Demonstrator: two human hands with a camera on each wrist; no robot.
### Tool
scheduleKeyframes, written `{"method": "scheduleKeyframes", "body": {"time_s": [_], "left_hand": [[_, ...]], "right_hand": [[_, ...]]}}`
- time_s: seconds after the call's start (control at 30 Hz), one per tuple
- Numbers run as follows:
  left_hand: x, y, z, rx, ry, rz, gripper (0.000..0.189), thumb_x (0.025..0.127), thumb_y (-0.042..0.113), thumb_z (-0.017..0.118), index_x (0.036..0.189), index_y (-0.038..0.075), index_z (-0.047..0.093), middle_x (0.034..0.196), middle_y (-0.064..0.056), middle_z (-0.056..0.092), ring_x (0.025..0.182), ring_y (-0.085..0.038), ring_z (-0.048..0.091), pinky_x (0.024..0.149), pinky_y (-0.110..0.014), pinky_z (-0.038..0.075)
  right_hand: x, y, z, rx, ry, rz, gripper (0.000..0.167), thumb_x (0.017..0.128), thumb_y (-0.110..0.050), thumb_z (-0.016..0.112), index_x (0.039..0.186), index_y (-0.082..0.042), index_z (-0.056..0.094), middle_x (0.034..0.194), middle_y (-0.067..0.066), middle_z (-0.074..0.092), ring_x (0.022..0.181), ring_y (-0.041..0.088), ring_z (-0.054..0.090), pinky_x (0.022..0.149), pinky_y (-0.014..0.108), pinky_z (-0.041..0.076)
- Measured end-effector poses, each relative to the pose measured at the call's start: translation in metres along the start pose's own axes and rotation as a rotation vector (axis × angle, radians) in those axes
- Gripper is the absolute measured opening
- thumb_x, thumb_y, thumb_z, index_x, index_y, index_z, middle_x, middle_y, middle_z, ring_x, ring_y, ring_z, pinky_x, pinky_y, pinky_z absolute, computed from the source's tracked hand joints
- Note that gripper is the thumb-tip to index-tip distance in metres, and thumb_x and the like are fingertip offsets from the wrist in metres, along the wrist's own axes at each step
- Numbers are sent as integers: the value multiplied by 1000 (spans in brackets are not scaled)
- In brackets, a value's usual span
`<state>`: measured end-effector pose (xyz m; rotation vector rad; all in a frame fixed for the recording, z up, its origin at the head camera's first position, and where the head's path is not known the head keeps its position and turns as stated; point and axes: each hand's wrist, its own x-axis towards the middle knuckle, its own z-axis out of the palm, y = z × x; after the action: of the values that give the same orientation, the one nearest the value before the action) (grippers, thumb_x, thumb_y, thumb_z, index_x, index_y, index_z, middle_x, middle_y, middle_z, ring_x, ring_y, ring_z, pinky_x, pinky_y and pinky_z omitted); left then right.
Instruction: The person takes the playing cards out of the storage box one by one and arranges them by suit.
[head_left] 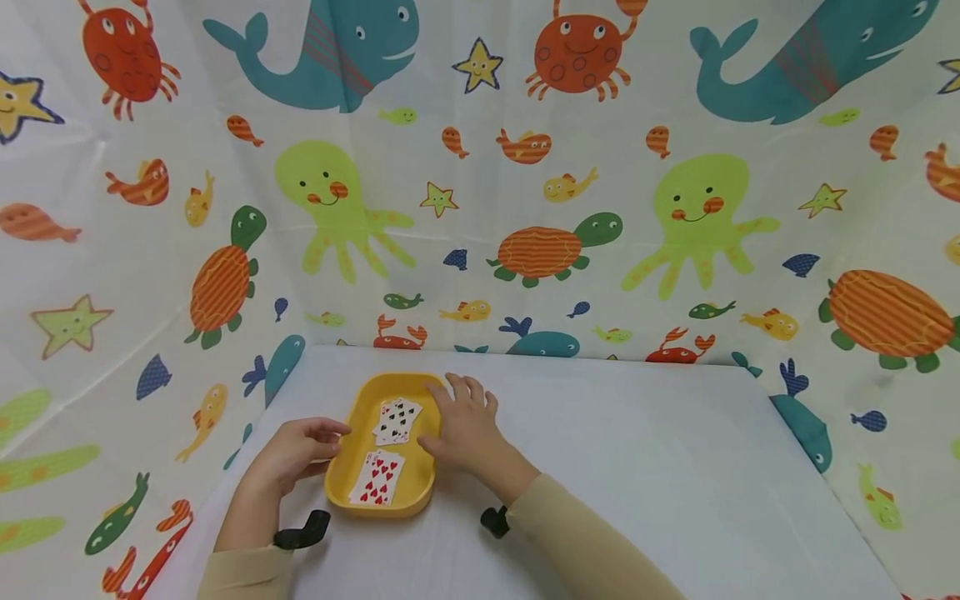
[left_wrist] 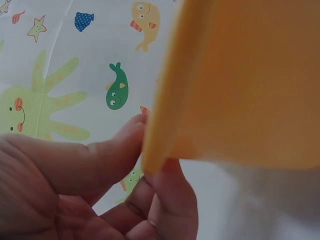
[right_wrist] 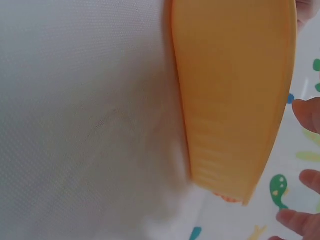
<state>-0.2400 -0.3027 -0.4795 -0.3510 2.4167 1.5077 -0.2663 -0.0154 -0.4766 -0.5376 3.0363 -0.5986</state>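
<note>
A yellow plastic tray (head_left: 414, 482) with rounded corners rests on the white table, left of the middle. Inside it lie two groups of playing cards, face up: black spades on top in the far group (head_left: 398, 422), red hearts in the near group (head_left: 377, 478). At the tray's left side, my left hand (head_left: 294, 454) pinches the rim between thumb and fingers, as the left wrist view shows. My right hand (head_left: 471, 427) hovers at the right rim with its fingers spread. In the right wrist view its fingertips (right_wrist: 295, 220) look apart from the tray wall.
A white tabletop (head_left: 637, 467) stretches to the right of the tray. Behind and beside it hangs a white cloth (head_left: 495, 125) printed with sea animals. Each wrist wears a black camera mount, one on the left (head_left: 303, 531) and one on the right (head_left: 495, 522).
</note>
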Motion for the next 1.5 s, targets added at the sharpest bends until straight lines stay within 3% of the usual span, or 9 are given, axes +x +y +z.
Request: {"method": "scheduleKeyframes", "body": {"time_s": [0.63,0.97,1.5], "left_hand": [[9,1,-6,-1,-25,-5,37,100,3,70,136,1,69,113,-14,66,102,-26,63,88,-33,65],[9,1,-6,-4,-36,2,38,100,6,71,137,2,69,110,-12,66,100,-25,63,87,-29,64],[8,1,-3,-16,-46,-10,38,100,7,71,137,3,68,110,-12,66,99,-25,64,88,-32,65]], "right_hand": [[25,-19,12,10,4,-110,86,89,-55,82,162,-30,43,173,8,32,160,38,25,129,72,20],[33,-31,23,-50,-7,-118,98,86,-63,82,164,-26,36,170,7,35,158,33,28,130,68,23],[49,-45,39,-53,-92,-117,97,88,-56,83,166,-27,33,171,8,33,157,32,30,132,59,26]]}}
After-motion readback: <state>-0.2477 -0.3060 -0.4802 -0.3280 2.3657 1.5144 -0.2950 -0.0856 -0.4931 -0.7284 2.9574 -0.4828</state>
